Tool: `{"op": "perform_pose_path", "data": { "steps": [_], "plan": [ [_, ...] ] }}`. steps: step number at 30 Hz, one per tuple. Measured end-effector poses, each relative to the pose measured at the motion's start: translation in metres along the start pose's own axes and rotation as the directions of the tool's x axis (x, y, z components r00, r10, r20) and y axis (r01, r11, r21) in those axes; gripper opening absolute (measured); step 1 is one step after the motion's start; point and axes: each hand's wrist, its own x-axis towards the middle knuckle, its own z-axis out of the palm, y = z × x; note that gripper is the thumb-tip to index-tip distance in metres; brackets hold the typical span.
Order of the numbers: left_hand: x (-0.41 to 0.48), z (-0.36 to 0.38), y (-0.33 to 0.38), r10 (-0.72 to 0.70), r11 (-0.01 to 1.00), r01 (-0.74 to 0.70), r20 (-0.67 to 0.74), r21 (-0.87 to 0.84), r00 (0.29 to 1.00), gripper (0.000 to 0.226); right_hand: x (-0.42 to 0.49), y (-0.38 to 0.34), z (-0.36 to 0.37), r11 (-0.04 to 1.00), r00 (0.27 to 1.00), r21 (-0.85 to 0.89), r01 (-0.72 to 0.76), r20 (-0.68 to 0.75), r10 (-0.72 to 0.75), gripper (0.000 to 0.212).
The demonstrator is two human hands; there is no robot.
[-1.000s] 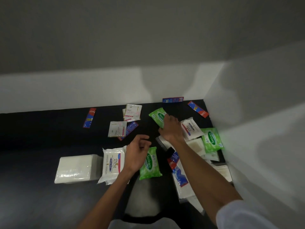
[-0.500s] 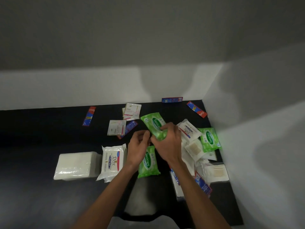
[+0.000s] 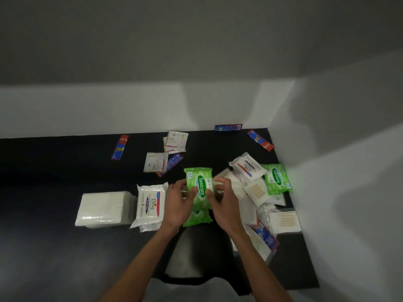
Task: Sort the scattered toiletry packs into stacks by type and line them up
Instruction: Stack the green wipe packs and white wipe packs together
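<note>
Both hands (image 3: 182, 202) hold a green pack (image 3: 198, 184) labelled "Sanicare".

Single view only, head-mounted, looking forward and steeply down onto the black tabletop (image 3: 54, 166) from its near edge. Wide-angle lens; the walls bend toward the frame borders. The tabletop's far edge meets a white wall; a second wall closes its right side. The tabletop sits within arm's reach, filling the lower half of frame.
</note>
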Motion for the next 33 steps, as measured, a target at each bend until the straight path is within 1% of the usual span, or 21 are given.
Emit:
{"op": "perform_pose_path", "data": {
  "steps": [2, 4, 7, 9, 11, 14, 19, 26, 28, 31, 33],
  "plan": [
    [-0.006, 0.002, -0.005, 0.035, 0.990, -0.033, -0.005, 0.134, 0.999, 0.048, -0.005, 0.006, 0.003, 0.997, 0.998, -0.052, -0.054, 0.038, 0.056, 0.040],
    [-0.013, 0.006, -0.004, 0.019, 0.978, -0.009, -0.045, 0.208, 0.999, 0.054, -0.006, 0.016, 0.009, 0.986, 0.994, -0.150, -0.077, 0.067, 0.088, 0.044],
    [-0.022, 0.009, -0.004, 0.005, 0.979, 0.009, -0.071, 0.204, 0.997, 0.071, -0.007, 0.029, 0.018, 0.964, 0.989, -0.248, -0.092, 0.090, 0.117, 0.050],
    [-0.024, 0.009, -0.006, 0.026, 0.972, -0.012, -0.056, 0.236, 0.998, 0.070, -0.007, 0.032, 0.021, 0.954, 0.988, -0.285, -0.093, 0.089, 0.123, 0.052],
    [-0.025, 0.008, -0.010, 0.054, 0.950, -0.043, -0.028, 0.308, 0.998, 0.059, -0.008, 0.034, 0.021, 0.946, 0.988, -0.308, -0.101, 0.080, 0.131, 0.053],
    [-0.028, 0.010, -0.014, 0.068, 0.920, -0.066, 0.007, 0.386, 0.998, 0.052, -0.008, 0.034, 0.022, 0.939, 0.987, -0.327, -0.103, 0.083, 0.137, 0.054],
    [-0.033, 0.013, -0.022, 0.053, 0.890, -0.067, 0.043, 0.452, 0.998, 0.058, -0.013, 0.038, 0.029, 0.921, 0.986, -0.383, -0.071, 0.112, 0.123, 0.049],
    [-0.033, 0.016, -0.021, 0.077, 0.849, -0.098, 0.062, 0.520, 0.995, 0.060, -0.008, 0.037, 0.025, 0.931, 0.975, -0.355, -0.085, 0.165, 0.151, 0.053],
    [-0.034, 0.017, -0.015, 0.076, 0.827, -0.108, 0.081, 0.552, 0.994, 0.064, -0.007, 0.037, 0.024, 0.931, 0.973, -0.354, -0.089, 0.169, 0.157, 0.054],
    [-0.033, 0.017, -0.014, 0.148, 0.788, -0.183, 0.107, 0.588, 0.983, 0.073, -0.005, 0.036, 0.022, 0.933, 0.969, -0.350, -0.087, 0.188, 0.161, 0.052],
    [-0.031, 0.017, -0.017, 0.199, 0.746, -0.254, 0.158, 0.615, 0.967, 0.076, -0.003, 0.034, 0.017, 0.933, 0.965, -0.350, -0.081, 0.207, 0.161, 0.047]
  ]
}}
